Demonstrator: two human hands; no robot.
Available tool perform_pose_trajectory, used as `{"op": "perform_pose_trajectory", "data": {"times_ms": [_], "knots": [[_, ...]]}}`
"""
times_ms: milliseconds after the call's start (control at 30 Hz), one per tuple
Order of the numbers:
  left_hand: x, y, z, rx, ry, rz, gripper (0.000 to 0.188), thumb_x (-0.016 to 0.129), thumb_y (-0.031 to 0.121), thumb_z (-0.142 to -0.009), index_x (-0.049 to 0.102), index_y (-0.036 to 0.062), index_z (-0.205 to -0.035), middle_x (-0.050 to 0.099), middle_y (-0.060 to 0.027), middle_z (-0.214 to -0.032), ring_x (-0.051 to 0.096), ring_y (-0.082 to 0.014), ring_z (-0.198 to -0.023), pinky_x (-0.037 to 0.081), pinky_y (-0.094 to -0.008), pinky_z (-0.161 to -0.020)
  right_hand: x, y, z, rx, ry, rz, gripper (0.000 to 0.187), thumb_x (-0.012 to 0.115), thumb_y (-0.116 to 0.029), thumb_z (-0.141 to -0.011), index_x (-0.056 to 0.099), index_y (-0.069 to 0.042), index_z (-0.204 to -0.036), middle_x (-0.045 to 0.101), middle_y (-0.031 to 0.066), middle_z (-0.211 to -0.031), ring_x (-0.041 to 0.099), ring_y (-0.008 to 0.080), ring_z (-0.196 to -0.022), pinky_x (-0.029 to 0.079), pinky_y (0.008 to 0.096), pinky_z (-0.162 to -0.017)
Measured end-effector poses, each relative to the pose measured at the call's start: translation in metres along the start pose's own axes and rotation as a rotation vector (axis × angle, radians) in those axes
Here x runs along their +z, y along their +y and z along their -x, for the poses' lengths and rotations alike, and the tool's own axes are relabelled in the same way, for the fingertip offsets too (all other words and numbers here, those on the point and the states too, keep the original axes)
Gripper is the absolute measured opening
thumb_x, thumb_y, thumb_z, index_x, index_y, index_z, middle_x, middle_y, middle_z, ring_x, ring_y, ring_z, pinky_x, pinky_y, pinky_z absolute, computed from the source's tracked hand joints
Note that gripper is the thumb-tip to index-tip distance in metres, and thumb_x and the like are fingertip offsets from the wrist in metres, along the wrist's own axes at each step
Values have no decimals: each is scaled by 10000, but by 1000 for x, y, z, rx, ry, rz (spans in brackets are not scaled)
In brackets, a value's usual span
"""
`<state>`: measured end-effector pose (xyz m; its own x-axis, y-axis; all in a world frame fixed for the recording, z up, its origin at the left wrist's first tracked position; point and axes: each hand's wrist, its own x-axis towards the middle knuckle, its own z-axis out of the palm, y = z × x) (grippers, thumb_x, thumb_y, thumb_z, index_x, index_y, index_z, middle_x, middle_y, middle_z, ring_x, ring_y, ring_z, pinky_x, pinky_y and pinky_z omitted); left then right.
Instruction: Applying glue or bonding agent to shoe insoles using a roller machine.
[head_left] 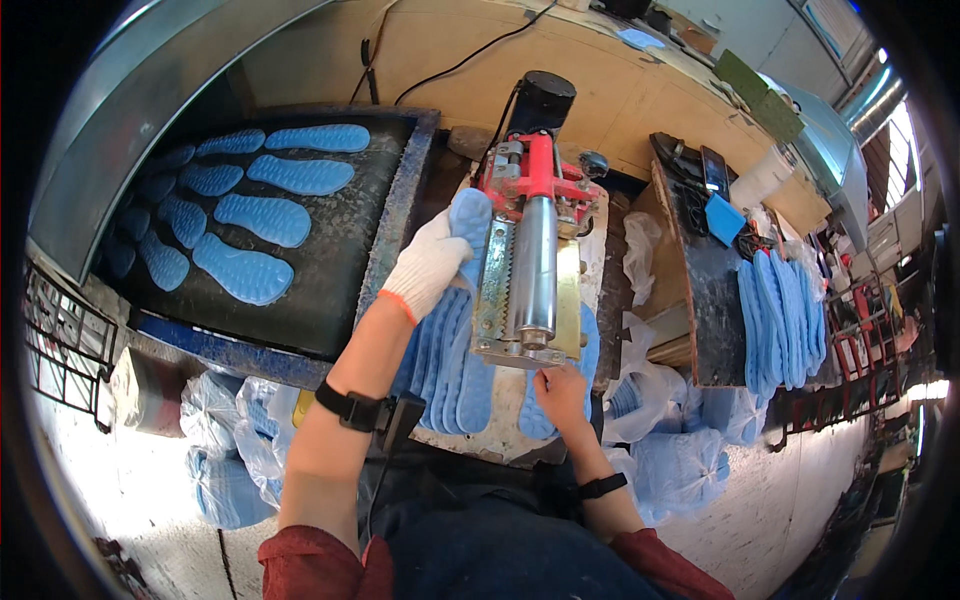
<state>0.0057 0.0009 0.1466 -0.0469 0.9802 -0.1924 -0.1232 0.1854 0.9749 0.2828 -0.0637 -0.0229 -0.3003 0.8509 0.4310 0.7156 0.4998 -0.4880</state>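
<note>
A white knit glove with an orange cuff covers my left hand (430, 262), which is closed around a blue insole (470, 212) at the left side of a red roller machine (541, 170). Below that hand, a row of blue insoles (450, 375) leans on the machine's bench. My right hand (563, 397) is bare, its fingers curled by the front end of the machine's steel roller (535, 265). Another blue insole (535, 418) lies under and beside it, partly hidden by the hand and the machine. Whether those fingers pinch anything I cannot tell.
To the left, several blue insoles (262, 222) lie spread on a black conveyor belt (340, 235). A dark side table (708, 340) at right bears upright blue insoles (780, 315) and a phone (714, 172). Filled plastic bags (680, 470) stand on the floor.
</note>
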Motion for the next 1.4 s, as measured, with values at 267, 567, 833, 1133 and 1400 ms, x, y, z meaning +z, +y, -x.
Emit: {"op": "perform_pose_trajectory", "data": {"times_ms": [267, 567, 833, 1133, 1400], "knots": [[29, 14, 37, 214, 221, -1013, 553, 445, 60, -857, 467, 146, -1403, 673, -283, -1005, 663, -436, -945, 511, -502, -854, -4, 0, -2, -6, -9, -14, 124, 660, -59, -757, 551, -41, -699, 575, 143, -708, 592, 364, -672, 461, 458, -570], [9, 30, 79, 268, 160, -837, 513, 487, 98, -871, 483, 161, -1380, 668, -274, -960, 641, -470, -936, 504, -536, -837, -8, -3, -2, 12, -29, -15, 79, 654, -46, -753, 578, -35, -734, 577, 144, -729, 598, 359, -687, 461, 453, -574], [11, 11, 69, 466, -38, -1043, 521, 481, -7, -809, 589, 139, -1297, 653, -218, -1141, 628, -418, -1010, 518, -462, -858, -8, -5, -4, 10, -6, -43, 78, 648, -38, -754, 571, -34, -740, 574, 146, -731, 592, 369, -686, 458, 454, -572], [13, 15, 97, 527, -65, -1202, 437, 512, -3, -799, 645, 146, -1188, 670, -163, -1083, 659, -387, -899, 548, -455, -740, -9, -6, -3, 0, -4, -33, 60, 637, -28, -748, 582, -42, -767, 578, 144, -739, 593, 366, -687, 462, 448, -568], [-27, 0, 80, 298, -242, -532, 578, 442, -65, -739, 625, 92, -1265, 656, -155, -1240, 653, -254, -1103, 486, -312, -962, -12, -8, -6, -23, -5, -41, 65, 633, -35, -755, 568, -43, -762, 580, 139, -741, 597, 364, -699, 463, 455, -580]]}}
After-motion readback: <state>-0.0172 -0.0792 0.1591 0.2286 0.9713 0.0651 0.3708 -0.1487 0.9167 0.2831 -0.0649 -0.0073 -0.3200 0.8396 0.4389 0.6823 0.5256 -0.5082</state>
